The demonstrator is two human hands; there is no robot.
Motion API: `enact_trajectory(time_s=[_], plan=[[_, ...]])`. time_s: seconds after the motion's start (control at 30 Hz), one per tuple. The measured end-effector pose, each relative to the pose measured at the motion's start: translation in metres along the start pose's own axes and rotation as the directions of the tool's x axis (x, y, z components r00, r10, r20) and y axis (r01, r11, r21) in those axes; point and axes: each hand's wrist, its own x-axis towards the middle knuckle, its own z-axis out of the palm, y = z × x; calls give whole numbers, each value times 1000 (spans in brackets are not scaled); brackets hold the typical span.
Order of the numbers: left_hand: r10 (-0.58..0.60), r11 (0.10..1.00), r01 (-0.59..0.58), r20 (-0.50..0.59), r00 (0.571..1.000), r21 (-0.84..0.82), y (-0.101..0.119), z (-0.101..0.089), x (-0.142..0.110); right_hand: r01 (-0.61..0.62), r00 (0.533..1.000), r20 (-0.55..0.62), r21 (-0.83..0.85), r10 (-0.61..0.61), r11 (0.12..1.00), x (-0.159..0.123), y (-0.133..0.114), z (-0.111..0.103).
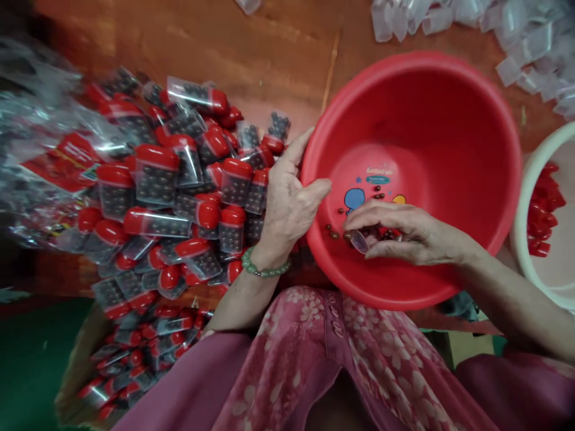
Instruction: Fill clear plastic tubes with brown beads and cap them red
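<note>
A large red plastic basin (pixel 476 179) stands tilted in front of me, with printed pictures on its bottom. My left hand (pixel 291 197) grips its left rim, thumb over the inside. Inside the basin my right hand (pixel 399 233) is closed around a small clear plastic container (pixel 359 242), its mouth towards the left. Several small dark brown balls (pixel 332 232) lie on the basin floor close to my fingertips. Part of the container is hidden by the hand. Just left of my left hand is a heap of clear containers with red caps (pixel 157 173), filled with dark balls.
More filled containers (pixel 157 335) lie in a box (pixel 72 383) at lower left. Clear plastic bags (pixel 40 155) with a red label are at far left. Empty clear containers (pixel 525 42) lie at upper right. A pale tub (pixel 521 209) holds red caps (pixel 541 209).
</note>
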Motion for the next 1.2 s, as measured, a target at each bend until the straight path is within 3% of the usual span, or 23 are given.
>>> enact_trajectory(time_s=[0.2, 0.37, 0.47, 0.53, 0.7, 0.77, 0.83, 0.97, 1.1, 1.2], plan=[[-22, 999, 23, 17, 1000, -35, -10, -4, 10, -9, 995, -104, -12, 7, 1000, 1, -10, -18], [-53, 997, 54, 12, 999, -61, -5, -2, 8, -185, 937, -261, 192, 232, 964, 0, -7, -15], [-24, 999, 25, 31, 999, -30, 1, 1, 4, -307, 855, -316, 330, 411, 893, 5, 1, -13], [-2, 1000, 2, 37, 999, 2, 4, 3, 2, -377, 782, -383, 337, 492, 863, 10, 9, -17], [2, 997, -3, 15, 1000, 71, 4, 5, -6, -505, 590, -580, 279, 563, 817, 25, 43, -42], [18, 994, -20, 18, 1000, 108, 3, 5, -10, -529, 543, -605, 292, 582, 797, 28, 58, -53], [46, 987, -48, 18, 999, 154, 3, 5, -12, -541, 546, -587, 298, 598, 787, 27, 69, -60], [104, 973, -105, 15, 994, 204, 4, 5, -13, -579, 632, -478, 232, 610, 781, 13, 75, -59], [119, 967, -121, 20, 993, 224, 5, 6, -12, -591, 747, -318, 83, 583, 802, -11, 67, -39], [122, 966, -124, 22, 992, 226, 7, 7, -13, -583, 786, -227, 38, 575, 812, -27, 61, -19]])
